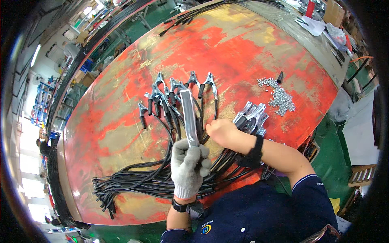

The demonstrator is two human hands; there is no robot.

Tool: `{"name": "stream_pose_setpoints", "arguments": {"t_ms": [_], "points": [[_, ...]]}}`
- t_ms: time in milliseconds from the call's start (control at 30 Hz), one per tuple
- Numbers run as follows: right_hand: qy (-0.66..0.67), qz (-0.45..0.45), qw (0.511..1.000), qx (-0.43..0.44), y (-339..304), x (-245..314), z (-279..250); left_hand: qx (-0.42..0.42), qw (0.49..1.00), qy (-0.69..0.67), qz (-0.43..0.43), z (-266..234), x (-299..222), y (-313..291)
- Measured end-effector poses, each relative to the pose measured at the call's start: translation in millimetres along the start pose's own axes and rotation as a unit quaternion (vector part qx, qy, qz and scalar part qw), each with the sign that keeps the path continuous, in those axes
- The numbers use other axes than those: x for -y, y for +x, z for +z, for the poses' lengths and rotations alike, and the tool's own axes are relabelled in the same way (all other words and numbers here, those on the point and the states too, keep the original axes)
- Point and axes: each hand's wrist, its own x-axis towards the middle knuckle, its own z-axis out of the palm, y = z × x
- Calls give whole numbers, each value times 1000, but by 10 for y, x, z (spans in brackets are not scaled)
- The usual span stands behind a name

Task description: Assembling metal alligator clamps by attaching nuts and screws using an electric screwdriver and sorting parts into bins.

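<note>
The left hand (pixel 187 166), in a grey knit glove, is closed in a fist around the lower end of a flat metal bar (pixel 189 115). The bar rises out of the top of the fist and points away from the person, tilted a little to the left, over the clamps (pixel 174 91) with black handles that lie fanned out on the worn red table (pixel 243 52). The right hand (pixel 221 130) is bare, with a black band at the wrist. It rests just right of the bar, fingers curled down onto the black cables (pixel 137 182); whether it grips anything I cannot tell. Just beyond it lies a small heap of bare metal clamps (pixel 252 115). Farther right, well apart, sits a pile of small screws (pixel 280 97). The cables run in a bundle toward the lower left.
</note>
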Motion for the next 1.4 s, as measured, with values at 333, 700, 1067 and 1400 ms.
{"name": "stream_pose_setpoints", "arguments": {"t_ms": [333, 700, 1067, 1400], "points": [[779, 166, 599, -76, -648, -26, -736, 16, 996, 88, -20, 154, 99, 9], [829, 170, 530, -53, -592, 130, -660, 4, 988, 136, -68, 292, 126, -21], [729, 68, 671, -119, -737, 62, -688, 56, 970, 234, -35, 249, 214, 38], [496, 251, 658, -508, -2038, -521, -537, 31, 976, 205, -60, 563, 303, 111]]}}
